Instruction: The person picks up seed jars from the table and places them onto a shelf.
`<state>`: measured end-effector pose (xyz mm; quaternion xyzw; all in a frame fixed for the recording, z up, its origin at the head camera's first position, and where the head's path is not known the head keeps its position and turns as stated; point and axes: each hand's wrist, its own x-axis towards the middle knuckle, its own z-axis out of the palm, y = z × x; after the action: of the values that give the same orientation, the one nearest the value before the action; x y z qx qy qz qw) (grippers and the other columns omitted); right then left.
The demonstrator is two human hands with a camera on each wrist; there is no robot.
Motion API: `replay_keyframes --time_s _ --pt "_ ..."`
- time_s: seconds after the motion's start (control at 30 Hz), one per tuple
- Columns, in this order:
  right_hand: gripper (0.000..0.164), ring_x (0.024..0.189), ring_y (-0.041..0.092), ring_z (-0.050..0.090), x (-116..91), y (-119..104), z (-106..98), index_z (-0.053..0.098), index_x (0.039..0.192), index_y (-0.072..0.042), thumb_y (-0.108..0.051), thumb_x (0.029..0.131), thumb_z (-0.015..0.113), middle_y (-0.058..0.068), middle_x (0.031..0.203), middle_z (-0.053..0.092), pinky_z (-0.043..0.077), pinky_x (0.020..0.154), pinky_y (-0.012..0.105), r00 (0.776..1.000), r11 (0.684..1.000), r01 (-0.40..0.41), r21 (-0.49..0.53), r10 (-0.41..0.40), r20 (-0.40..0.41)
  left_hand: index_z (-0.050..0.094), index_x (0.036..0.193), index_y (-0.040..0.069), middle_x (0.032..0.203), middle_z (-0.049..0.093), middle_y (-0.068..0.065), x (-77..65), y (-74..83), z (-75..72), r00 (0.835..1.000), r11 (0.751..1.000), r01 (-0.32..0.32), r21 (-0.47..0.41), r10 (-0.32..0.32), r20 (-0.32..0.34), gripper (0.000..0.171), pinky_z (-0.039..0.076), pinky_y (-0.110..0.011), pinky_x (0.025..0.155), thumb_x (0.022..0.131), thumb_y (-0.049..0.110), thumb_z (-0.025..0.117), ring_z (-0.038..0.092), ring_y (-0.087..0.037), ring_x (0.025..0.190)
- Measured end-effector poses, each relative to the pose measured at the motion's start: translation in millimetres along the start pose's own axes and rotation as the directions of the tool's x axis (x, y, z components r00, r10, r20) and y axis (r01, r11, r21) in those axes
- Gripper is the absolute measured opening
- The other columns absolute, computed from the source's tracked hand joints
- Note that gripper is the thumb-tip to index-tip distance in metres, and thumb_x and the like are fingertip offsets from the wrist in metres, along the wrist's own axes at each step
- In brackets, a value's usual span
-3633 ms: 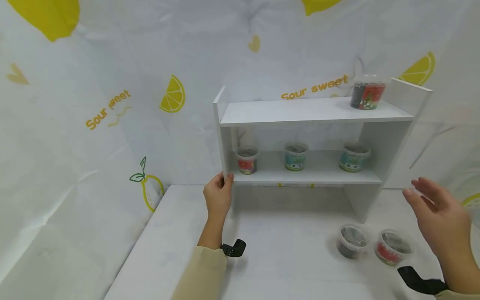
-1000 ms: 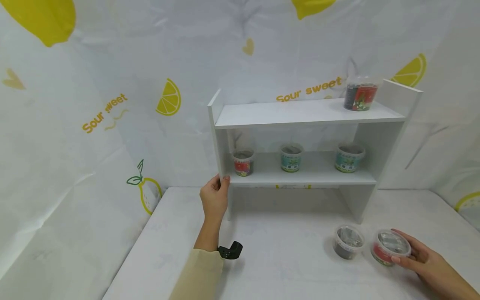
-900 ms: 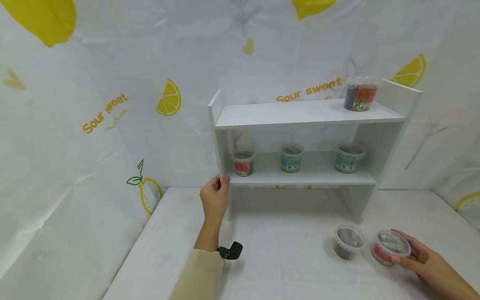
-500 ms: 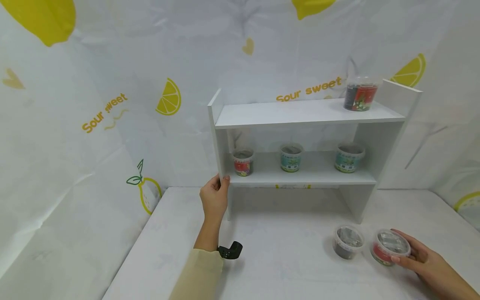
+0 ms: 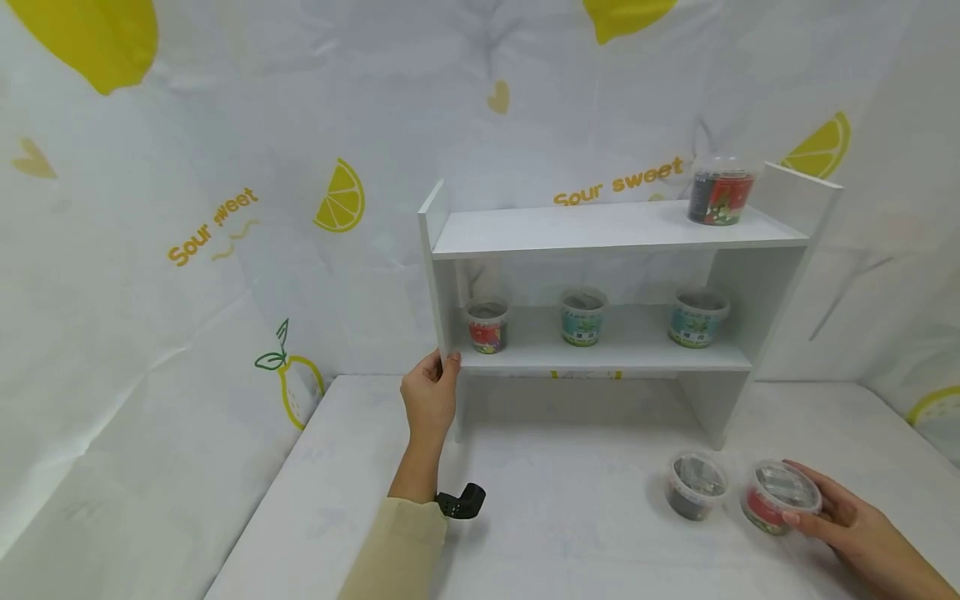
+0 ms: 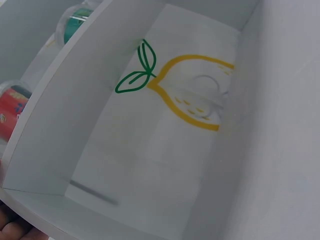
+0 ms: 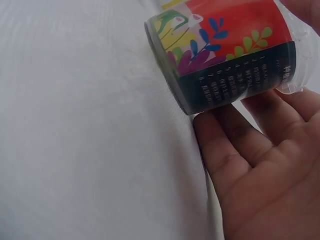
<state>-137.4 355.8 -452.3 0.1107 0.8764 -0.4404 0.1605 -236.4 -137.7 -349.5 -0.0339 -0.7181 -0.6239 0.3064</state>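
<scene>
My left hand (image 5: pixel 429 400) grips the left side panel of a white two-tier shelf (image 5: pixel 600 358), thumb on its front edge. In the left wrist view only some of its fingers (image 6: pixel 15 227) show at the lower left corner. At the lower right, my right hand (image 5: pixel 862 529) holds a red-labelled plastic tub (image 5: pixel 767 510) with a clear lid, thumb in front and fingers round the far side. The right wrist view shows the tub's red and dark printed label (image 7: pixel 240 55), its base close to the tabletop. Left of it stands a dark-coloured tub (image 5: pixel 693 492), untouched.
On the middle board are a red-labelled tub (image 5: pixel 487 327) at left and two teal-labelled tubs, one central (image 5: pixel 582 321), one at right (image 5: pixel 696 321). A larger red-and-black tub (image 5: pixel 722 198) stands at the top board's right end. A lemon-printed sheet (image 5: pixel 300 125) hangs behind the white table (image 5: pixel 555 517).
The right hand was raised beside the shelf; it has come down to the red-labelled tub on the table and holds it, nearly still over the last second. The left hand stays on the shelf.
</scene>
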Motion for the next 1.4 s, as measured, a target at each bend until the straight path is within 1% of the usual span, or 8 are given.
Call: replay_keyframes --time_s 0.13,0.3,0.47,0.6,0.8,0.93,1.1,1.4 --pt "0.103 0.136 0.056 0.021 -4 -6 0 -0.009 0.154 0.001 -0.06 0.095 0.051 0.041 0.153 0.007 0.038 0.103 0.064 0.999 1.0 -0.027 0.007 0.027 -0.027 0.067 0.115 -0.012 0.107 0.071 -0.024 6.0 -17.1 1.4 1.0 1.0 0.018 -0.006 -0.019 -0.005 0.028 0.058 -0.043 0.084 0.095 0.008 0.064 0.071 -0.031 0.1" --pt "0.082 0.101 -0.01 0.053 -12 -7 -3 0.001 0.159 -0.019 -0.051 0.1 0.049 0.022 0.148 0.04 0.056 0.08 0.021 0.98 0.986 0.126 0.113 -0.107 -0.166 0.07 0.114 -0.006 0.106 0.073 -0.019 11.8 -37.5 4.6 1.0 1.0 0.017 -0.022 -0.017 -0.014 0.03 0.058 -0.041 0.083 0.094 0.015 0.067 0.071 -0.026 0.099" --pt "0.057 0.094 -0.019 0.047 -18 -10 3 0.027 0.155 -0.032 -0.016 0.104 0.048 -0.027 0.113 0.042 0.045 0.073 0.001 0.887 0.8 0.446 0.401 -0.336 -0.316 0.072 0.114 -0.002 0.105 0.074 -0.015 11.4 -42.1 6.2 1.0 0.999 0.003 -0.034 -0.003 0.0 0.031 0.059 -0.035 0.081 0.093 0.022 0.07 0.072 -0.021 0.097" --pt "0.054 0.101 -0.014 0.043 -23 -38 5 0.036 0.151 -0.03 -0.008 0.103 0.047 -0.022 0.122 0.041 0.042 0.075 -0.001 0.817 0.698 0.568 0.437 -0.413 -0.403 0.071 0.114 -0.003 0.107 0.074 -0.015 10.3 -41.6 5.6 1.0 1.0 -0.007 -0.024 0.007 0.002 0.033 0.059 -0.034 0.081 0.093 0.022 0.069 0.072 -0.02 0.098" --pt "0.054 0.112 0.0 0.052 -34 -106 -7 0.049 0.142 -0.016 0.013 0.097 0.04 -0.007 0.13 0.052 0.045 0.087 0.005 0.641 0.399 0.748 0.53 -0.641 -0.422 0.071 0.113 -0.004 0.105 0.074 -0.015 11.3 -41.0 4.4 1.0 1.0 -0.01 -0.026 0.009 -0.01 0.031 0.059 -0.033 0.08 0.092 0.019 0.069 0.072 -0.02 0.095" --pt "0.055 0.113 0.005 0.053 -48 -165 -14 0.049 0.141 -0.011 0.016 0.094 0.042 -0.002 0.131 0.054 0.044 0.091 0.006 0.578 0.348 0.789 0.507 -0.701 -0.418 0.072 0.113 -0.002 0.106 0.074 -0.015 12.0 -41.8 4.5 1.0 0.999 -0.005 -0.039 0.004 -0.008 0.031 0.059 -0.033 0.081 0.092 0.02 0.07 0.072 -0.021 0.097" --pt "0.051 0.115 0.01 0.051 -59 -243 -23 0.048 0.142 -0.009 0.011 0.095 0.048 0.002 0.132 0.053 0.046 0.091 0.007 0.559 0.363 0.805 0.468 -0.727 -0.398 0.07 0.115 -0.002 0.109 0.072 -0.018 11.4 -41.9 4.8 1.0 0.999 0.003 -0.044 -0.004 -0.014 0.031 0.058 -0.039 0.083 0.092 0.019 0.07 0.071 -0.024 0.101" --pt "0.065 0.112 0.014 0.051 -60 -343 -28 0.045 0.147 -0.016 -0.012 0.089 0.072 0.005 0.135 0.051 0.049 0.081 0.007 0.638 0.557 0.769 0.313 -0.648 -0.416 0.067 0.115 -0.012 0.108 0.071 -0.024 4.0 -16.0 2.2 1.0 1.0 0.017 -0.014 -0.017 0.001 0.029 0.058 -0.043 0.084 0.094 0.008 0.065 0.071 -0.031 0.101"
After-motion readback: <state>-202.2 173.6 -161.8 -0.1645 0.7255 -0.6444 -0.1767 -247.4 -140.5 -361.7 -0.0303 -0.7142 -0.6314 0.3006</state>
